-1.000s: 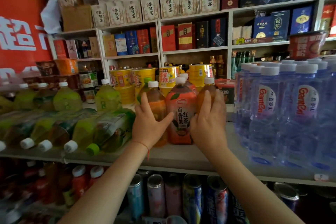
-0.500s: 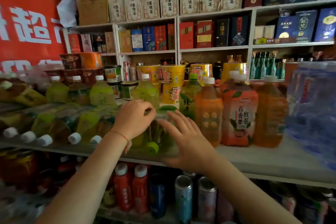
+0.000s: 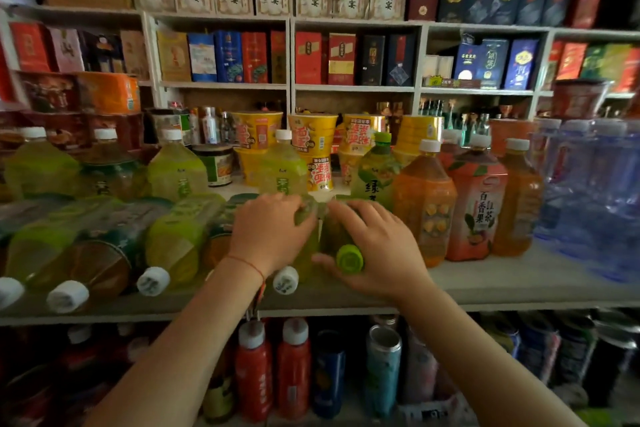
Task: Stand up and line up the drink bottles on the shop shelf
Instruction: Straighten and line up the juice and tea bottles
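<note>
From my head camera, both my hands are down on fallen drinks near the front edge of the pale shop shelf (image 3: 502, 282). My right hand (image 3: 375, 250) curls over a clear plastic bottle of green tea lying on its side with its lime-green cap (image 3: 349, 258) pointing at me, thumb under the neck. My left hand (image 3: 268, 236) wraps over the neighbouring lying yellow-green bottle, whose white cap (image 3: 285, 280) pokes out below my wrist. Further toward the shelf's left end, more green bottles (image 3: 104, 253) lie on their sides, caps to the front edge. To the right stand an orange juice bottle (image 3: 424, 204), a red-labelled passion-fruit tea bottle (image 3: 478, 204) and blurred blue water bottles (image 3: 595, 191) at the right end.
</note>
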`<state>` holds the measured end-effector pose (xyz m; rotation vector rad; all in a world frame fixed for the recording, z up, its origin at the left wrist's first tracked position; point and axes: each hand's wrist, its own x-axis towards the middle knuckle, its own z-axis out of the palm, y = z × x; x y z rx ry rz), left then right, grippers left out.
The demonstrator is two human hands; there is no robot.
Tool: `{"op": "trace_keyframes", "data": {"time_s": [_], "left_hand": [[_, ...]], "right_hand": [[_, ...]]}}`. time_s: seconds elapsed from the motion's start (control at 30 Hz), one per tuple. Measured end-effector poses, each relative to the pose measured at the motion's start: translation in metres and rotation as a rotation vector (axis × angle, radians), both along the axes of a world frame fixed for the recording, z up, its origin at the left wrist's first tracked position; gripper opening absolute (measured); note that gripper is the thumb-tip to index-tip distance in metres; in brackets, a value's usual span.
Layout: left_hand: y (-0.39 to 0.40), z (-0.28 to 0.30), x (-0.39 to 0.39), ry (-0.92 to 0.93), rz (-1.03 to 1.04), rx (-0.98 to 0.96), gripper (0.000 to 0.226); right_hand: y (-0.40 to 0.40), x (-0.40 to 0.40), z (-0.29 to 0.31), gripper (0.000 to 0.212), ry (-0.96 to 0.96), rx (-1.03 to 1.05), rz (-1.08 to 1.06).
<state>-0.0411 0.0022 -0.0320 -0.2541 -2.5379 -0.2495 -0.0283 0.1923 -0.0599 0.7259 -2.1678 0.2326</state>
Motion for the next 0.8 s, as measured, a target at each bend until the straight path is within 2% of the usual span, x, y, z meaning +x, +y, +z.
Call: {"op": "trace_keyframes", "data": {"time_s": [0.13, 0.3, 0.47, 0.57, 0.6, 0.7, 0.8], "left_hand": [[-0.001, -0.001, 0.001, 0.019, -0.006, 0.055, 0.040], [0.001, 0.002, 0.002, -0.014, -0.012, 0.057, 0.039], [0.004, 0.006, 0.003, -0.076, -0.005, 0.000, 0.044], [0.013, 0.003, -0.002, -0.140, -0.039, 0.002, 0.060], [0.017, 0.003, -0.002, -0.141, -0.046, 0.021, 0.064], [0.029, 0.009, 0.000, -0.083, -0.075, 0.088, 0.074], [0.042, 0.019, -0.005, -0.147, -0.112, 0.151, 0.084]], "right_hand": [[-0.008, 0.008, 0.057, 0.058, -0.215, -0.212, -0.106], [-0.028, -0.027, 0.095, 0.056, -0.494, -0.260, -0.162], [-0.037, -0.060, 0.093, 0.026, -0.569, -0.637, -0.032], [-0.035, -0.066, 0.084, 0.022, -0.547, -0.668, -0.026], [-0.033, -0.068, 0.080, 0.030, -0.527, -0.630, -0.053], [-0.025, -0.064, 0.066, 0.073, -0.458, -0.508, -0.199], [-0.012, -0.054, 0.053, 0.089, -0.366, -0.351, -0.275]]}}
